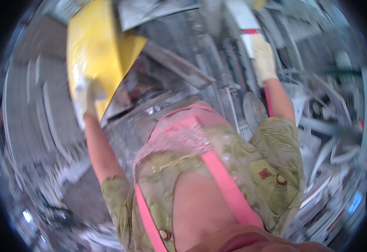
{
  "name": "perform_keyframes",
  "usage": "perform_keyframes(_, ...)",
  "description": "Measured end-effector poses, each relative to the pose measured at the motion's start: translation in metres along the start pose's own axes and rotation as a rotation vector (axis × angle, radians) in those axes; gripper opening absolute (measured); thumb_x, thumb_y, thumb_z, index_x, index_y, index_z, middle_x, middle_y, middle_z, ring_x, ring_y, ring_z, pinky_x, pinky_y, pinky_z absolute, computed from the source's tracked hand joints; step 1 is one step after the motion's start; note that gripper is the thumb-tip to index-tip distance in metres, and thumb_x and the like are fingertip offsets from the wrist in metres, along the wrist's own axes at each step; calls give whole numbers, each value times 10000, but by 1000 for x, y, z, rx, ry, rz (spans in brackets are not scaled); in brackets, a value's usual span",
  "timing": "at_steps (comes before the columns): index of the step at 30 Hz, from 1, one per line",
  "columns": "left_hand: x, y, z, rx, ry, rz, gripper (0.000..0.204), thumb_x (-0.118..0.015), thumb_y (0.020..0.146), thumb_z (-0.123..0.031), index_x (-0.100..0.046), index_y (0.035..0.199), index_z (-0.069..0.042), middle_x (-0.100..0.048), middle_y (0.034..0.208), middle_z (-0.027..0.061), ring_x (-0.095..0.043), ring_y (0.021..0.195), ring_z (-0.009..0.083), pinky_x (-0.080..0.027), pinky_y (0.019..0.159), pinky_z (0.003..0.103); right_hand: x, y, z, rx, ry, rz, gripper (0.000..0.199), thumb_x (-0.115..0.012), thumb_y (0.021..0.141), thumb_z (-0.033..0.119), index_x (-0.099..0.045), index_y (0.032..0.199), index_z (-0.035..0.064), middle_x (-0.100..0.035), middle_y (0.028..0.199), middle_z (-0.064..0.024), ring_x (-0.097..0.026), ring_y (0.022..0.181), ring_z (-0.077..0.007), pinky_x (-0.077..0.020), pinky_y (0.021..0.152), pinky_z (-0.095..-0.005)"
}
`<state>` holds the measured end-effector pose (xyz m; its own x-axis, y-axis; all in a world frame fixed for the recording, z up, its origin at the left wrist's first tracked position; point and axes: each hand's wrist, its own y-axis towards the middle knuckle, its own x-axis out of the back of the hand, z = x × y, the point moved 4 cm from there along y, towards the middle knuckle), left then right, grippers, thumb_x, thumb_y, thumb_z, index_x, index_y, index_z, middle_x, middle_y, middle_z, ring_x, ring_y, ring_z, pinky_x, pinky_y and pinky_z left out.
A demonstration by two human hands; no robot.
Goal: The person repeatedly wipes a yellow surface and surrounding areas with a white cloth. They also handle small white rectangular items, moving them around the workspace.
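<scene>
My left hand [87,93], in a pale glove, is at the near left edge of a glossy yellow bent panel [92,46] and grips it. Motion smears the fingers there. The panel slants over the work area, with a folded flap on its right side. My right hand [263,61], also gloved, is farther right, closed round a long strip with white and red parts [248,42]. A red edge of it shows again beside my right forearm. Its full shape is hidden by the hand and arm.
Long pale panels [24,109] stand stacked at the left. A brown bar [179,65] lies across the middle, near several long strips. Beside my right forearm is a grey rounded piece [254,110]. Pale scraps [334,155] clutter the right side. The view is blurred.
</scene>
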<state>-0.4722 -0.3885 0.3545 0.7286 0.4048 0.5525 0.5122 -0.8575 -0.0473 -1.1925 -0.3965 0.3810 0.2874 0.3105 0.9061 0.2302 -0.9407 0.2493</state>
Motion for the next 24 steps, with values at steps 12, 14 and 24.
perform_keyframes(12,4,-27,-22,55,63,-21,565,-783,751,-345,-650,1175,3,-705,1034,195,-688,948,268,-540,776,434,9,25,-13,-8,476,-109,498,-446,993,144,-511,1482,81,-564,1476,-162,-539,1356,-297,-421,1132,-371)
perform_keyframes(14,6,-39,-32,47,315,-155,589,-750,747,-402,-661,1159,9,-707,1049,253,-686,1001,362,-535,851,474,12,33,-29,-207,610,203,513,-470,1042,406,-562,1446,103,-672,1309,-211,-650,1176,-390,-485,1012,-437)
perform_keyframes(24,2,-76,-69,105,25,-195,499,-712,908,-342,-522,1184,27,-660,1047,236,-686,798,317,-539,605,418,75,121,209,-343,1928,235,526,-624,1013,376,-638,1318,-53,-712,1186,-129,-714,990,-228,-564,846,-340)
